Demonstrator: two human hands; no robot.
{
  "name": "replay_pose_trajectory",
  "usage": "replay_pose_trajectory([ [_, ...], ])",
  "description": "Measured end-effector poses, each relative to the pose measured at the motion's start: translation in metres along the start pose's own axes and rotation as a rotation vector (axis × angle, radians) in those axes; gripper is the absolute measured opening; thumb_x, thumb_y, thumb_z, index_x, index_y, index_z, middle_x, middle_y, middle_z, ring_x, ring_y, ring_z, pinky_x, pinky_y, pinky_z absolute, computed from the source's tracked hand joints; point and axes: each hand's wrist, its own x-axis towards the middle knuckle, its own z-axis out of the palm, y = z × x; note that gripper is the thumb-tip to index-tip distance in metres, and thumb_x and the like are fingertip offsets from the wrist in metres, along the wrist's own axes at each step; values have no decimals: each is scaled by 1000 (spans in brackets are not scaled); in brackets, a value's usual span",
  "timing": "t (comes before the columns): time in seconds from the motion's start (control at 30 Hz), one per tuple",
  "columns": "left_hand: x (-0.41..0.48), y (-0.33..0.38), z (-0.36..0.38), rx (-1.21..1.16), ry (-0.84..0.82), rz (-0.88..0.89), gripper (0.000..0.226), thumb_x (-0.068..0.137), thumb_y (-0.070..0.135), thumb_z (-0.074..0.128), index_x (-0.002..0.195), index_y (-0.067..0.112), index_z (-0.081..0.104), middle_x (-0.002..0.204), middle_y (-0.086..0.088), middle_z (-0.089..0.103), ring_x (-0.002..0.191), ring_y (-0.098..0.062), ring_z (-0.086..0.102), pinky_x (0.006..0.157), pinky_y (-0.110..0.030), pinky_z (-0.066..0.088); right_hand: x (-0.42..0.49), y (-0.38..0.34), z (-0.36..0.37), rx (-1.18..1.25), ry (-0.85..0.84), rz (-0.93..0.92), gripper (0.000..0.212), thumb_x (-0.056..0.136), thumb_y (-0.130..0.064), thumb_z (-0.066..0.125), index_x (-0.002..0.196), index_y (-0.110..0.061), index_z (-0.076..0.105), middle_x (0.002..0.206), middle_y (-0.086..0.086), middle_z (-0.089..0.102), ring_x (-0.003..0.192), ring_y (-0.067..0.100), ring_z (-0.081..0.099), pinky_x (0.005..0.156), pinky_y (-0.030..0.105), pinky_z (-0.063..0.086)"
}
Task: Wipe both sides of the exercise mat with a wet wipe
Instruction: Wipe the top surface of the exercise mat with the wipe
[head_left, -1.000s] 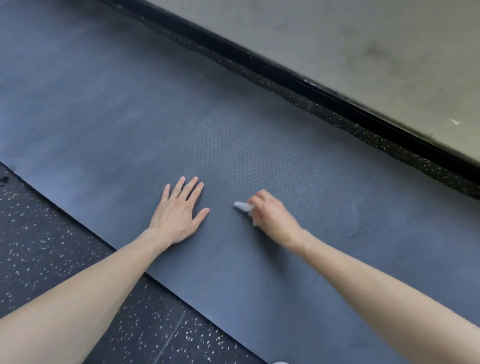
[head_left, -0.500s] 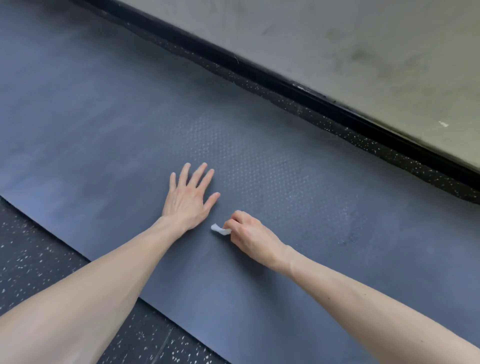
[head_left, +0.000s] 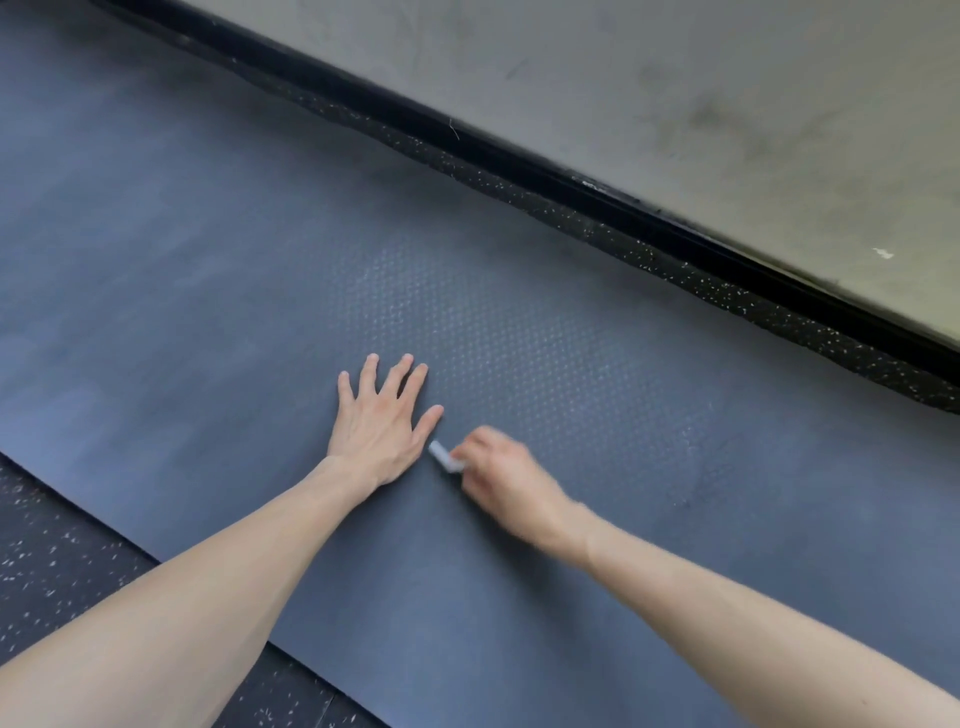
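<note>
Dark blue-grey exercise mat (head_left: 218, 291) lying flat on black speckled floor (head_left: 57, 566), far edge near black baseboard (head_left: 649, 202). Left hand (head_left: 376, 423) pressing flat on mat, fingers (head_left: 370, 370) spread straight. Right hand (head_left: 506, 480), motion-blurred, curling fingers round small folded white wet wipe (head_left: 444, 457), holding it against mat just beside left thumb.

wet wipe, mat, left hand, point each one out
wet wipe (head_left: 444, 457), head view, the white end that shows
mat (head_left: 208, 312), head view, bare top surface
left hand (head_left: 376, 421), head view, back of the hand
</note>
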Motion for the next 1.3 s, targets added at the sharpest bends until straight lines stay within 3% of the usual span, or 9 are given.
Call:
replay_pose_trajectory([
  [0.17, 7, 4, -3, 78, 5, -12, 68, 100, 61, 17, 160, 30, 11, 162, 1, 28, 144, -37, 21, 108, -57, 27, 7, 10, -6, -14, -86, -119, 6, 85, -4, 59, 88, -2, 64, 88, 15, 56, 76, 31, 56, 71, 39, 46],
  [0.33, 12, 4, -7, 27, 64, -16, 65, 99, 60, 18, 148, 26, 44, 141, -5, 52, 126, -36, 40, 96, -53, 37, 36, 89, -64, -75, 155, 278, 11, 86, -9, 56, 91, -2, 64, 93, 13, 55, 84, 34, 59, 74, 36, 42],
  [0.47, 23, 6, -7, -40, 131, 75, 61, 100, 54, 27, 129, 11, 60, 140, -11, 51, 135, -33, 39, 112, -55, 31, 41, 111, -74, -94, 266, 407, 15, 90, -6, 47, 90, -3, 61, 92, 9, 53, 84, 30, 56, 73, 35, 42],
  [0.63, 57, 28, -17, -178, 211, 152, 51, 102, 39, 47, 132, -2, 52, 159, -14, 35, 150, -29, 26, 122, -49, 21, 29, 52, -21, -35, 149, 125, 14, 83, -2, 57, 94, -5, 64, 93, 12, 57, 86, 32, 57, 78, 43, 48],
  [0.73, 77, 38, -20, -124, 161, 207, 58, 105, 41, 32, 157, 16, 27, 167, -2, 19, 154, -25, 13, 123, -49, 18, 20, 32, -5, -13, 43, -23, 20, 84, -4, 47, 95, -1, 64, 92, 16, 57, 84, 33, 55, 76, 40, 46],
  [0.87, 80, 41, -12, -86, 62, 191, 58, 106, 46, 23, 161, 28, 14, 169, 6, 7, 156, -20, 4, 124, -50, 10, 32, 70, -34, -53, 94, 48, 8, 86, 0, 58, 92, -1, 63, 92, 15, 55, 83, 32, 54, 77, 36, 44],
  [1.0, 78, 38, -7, -99, 100, 188, 59, 105, 49, 25, 160, 29, 18, 168, 6, 11, 155, -20, 7, 124, -49, 11, 42, 123, -77, -12, 271, 322, 9, 88, -6, 54, 86, -3, 62, 92, 7, 53, 81, 18, 53, 77, 35, 46],
  [1.1, 79, 39, -9, -80, 114, 190, 57, 106, 49, 24, 159, 27, 26, 167, 4, 19, 154, -21, 14, 123, -50, 15, 45, 143, -96, 17, 395, 494, 16, 91, 0, 47, 90, -3, 63, 94, 2, 50, 79, 7, 46, 74, 21, 35],
  [1.3, 91, 50, -16, -61, 196, 185, 60, 101, 49, 27, 146, 16, 49, 144, -11, 53, 134, -34, 44, 112, -55, 34, 37, 96, -51, -16, 239, 215, 17, 85, -1, 59, 101, -4, 66, 95, 11, 59, 87, 30, 57, 80, 39, 48],
])
